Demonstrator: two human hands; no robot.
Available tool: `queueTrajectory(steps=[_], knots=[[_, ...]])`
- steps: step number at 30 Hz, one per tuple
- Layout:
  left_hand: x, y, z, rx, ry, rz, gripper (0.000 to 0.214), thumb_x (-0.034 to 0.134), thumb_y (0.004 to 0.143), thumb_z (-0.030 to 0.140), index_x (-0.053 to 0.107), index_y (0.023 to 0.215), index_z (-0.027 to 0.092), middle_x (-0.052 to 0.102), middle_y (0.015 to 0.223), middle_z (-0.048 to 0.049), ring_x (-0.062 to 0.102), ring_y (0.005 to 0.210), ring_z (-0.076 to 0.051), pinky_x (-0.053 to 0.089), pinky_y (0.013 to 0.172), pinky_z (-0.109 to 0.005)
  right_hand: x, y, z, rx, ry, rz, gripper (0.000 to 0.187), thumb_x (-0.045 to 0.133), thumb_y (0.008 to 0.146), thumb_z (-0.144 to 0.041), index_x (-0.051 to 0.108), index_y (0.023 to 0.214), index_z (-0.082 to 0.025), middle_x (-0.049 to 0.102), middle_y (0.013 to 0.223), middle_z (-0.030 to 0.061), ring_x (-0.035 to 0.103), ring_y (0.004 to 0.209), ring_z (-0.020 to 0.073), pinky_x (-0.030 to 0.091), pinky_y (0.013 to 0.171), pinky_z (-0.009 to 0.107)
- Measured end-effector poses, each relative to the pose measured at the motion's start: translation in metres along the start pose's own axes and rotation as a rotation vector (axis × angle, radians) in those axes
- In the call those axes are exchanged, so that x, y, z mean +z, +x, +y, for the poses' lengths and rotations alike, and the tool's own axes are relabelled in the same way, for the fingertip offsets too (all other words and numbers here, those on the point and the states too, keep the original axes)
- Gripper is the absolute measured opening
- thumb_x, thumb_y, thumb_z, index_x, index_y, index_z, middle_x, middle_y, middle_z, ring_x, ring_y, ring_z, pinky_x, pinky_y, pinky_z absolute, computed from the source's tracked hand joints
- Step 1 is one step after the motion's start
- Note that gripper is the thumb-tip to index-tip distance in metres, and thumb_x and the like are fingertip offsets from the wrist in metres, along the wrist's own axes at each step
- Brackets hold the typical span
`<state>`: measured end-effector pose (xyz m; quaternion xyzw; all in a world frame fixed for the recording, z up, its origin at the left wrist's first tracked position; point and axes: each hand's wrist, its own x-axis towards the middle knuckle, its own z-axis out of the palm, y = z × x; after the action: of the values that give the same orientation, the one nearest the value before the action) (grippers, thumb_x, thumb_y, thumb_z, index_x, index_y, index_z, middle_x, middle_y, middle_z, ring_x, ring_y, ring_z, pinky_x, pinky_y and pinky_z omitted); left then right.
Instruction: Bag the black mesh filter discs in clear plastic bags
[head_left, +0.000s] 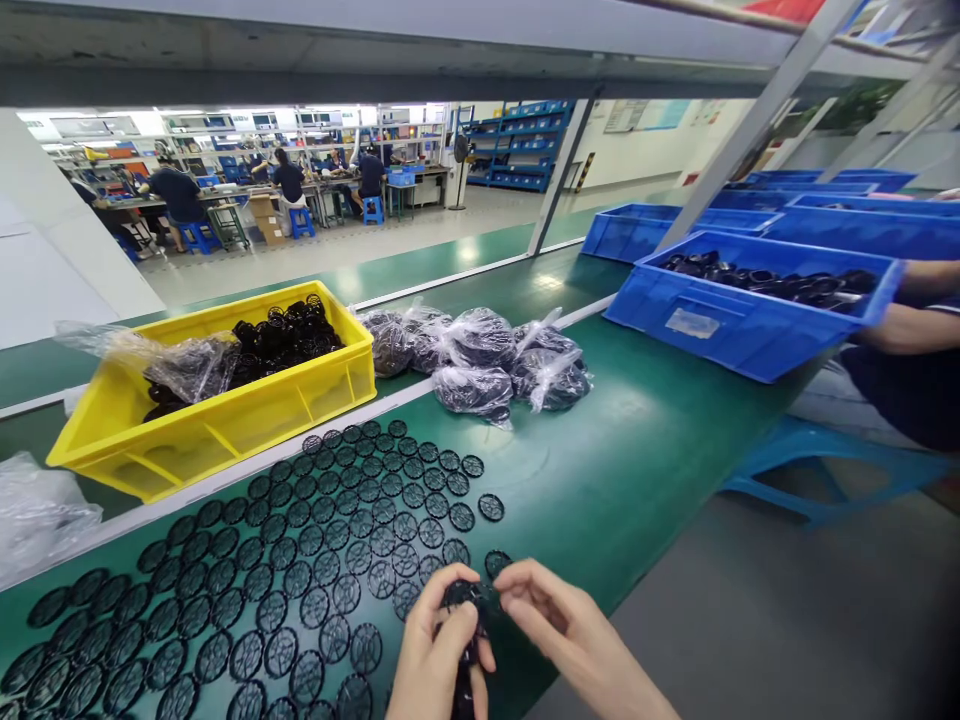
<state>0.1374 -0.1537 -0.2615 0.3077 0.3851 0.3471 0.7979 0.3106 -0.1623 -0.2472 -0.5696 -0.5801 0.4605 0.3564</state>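
Clock read from the hands as centre, twelve pointing up the view. Green table [637,440] underneath. At ten, yellow bin [300,410] heaped with black parts [289,335], clear plastic film [191,365] draped over them; more crumpled plastic [41,515] at nine to ten, left edge. At twelve, a cluster of tied clear bags [480,340] of dark parts, filling the stretch between yellow bin and blue bin [720,310]. Blue bin at one to two, also loaded with black pieces; a co-worker's arm [915,325] beside its far end, blue stool [832,465] below. Overhead, a grey shelf [337,50] crosses the view. Spoked black discs [283,552] lie in rough rows from nine round to twelve, nearest ones partly hidden behind the left hand [431,650]. That hand is closed round dark pieces [466,592], thumb on top; exact count unclear. Right hand [574,635] at three from them, fingers bent, tips just beside the pieces; cannot tell whether it pinches anything. One loose disc [496,563] just past its fingertips, at twelve.
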Motion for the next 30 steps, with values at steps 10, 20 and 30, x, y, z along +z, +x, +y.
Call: queueTrajectory(steps=[10,20,30], knots=[[-0.002,-0.006,0.008,0.000,0.041,0.027,0.070,0.060,0.081,0.071,0.046,0.130,0.022,0.060,0.065,0.0041,0.047,0.032,-0.007,0.029,0.033,-0.017,-0.041,0.022,0.036,0.039,-0.196,0.272,0.049,0.057,0.083,-0.072,0.063,0.094,-0.025,0.056,0.073,0.0004,0.053,0.058,0.0165,0.047,0.054,0.030],[-0.001,-0.003,-0.013,0.015,0.086,-0.024,0.080,0.060,0.079,0.074,0.051,0.136,0.018,0.057,0.059,0.0034,0.050,0.035,-0.008,0.029,0.037,-0.019,0.005,-0.004,-0.007,0.025,0.037,-0.016,0.040,0.053,0.093,-0.059,0.065,0.091,-0.021,0.063,0.073,0.0009,0.059,0.066,0.0164,0.049,0.062,0.027],[0.003,-0.006,-0.011,-0.006,0.016,-0.005,0.089,0.060,0.079,0.074,0.038,0.145,0.018,0.059,0.062,0.0039,0.049,0.033,-0.008,0.024,0.034,-0.018,-0.047,0.021,0.045,-0.179,-0.467,0.528,0.038,0.046,0.097,-0.056,0.066,0.096,-0.023,0.069,0.096,0.0103,0.068,0.083,0.0248,0.055,0.078,0.039]])
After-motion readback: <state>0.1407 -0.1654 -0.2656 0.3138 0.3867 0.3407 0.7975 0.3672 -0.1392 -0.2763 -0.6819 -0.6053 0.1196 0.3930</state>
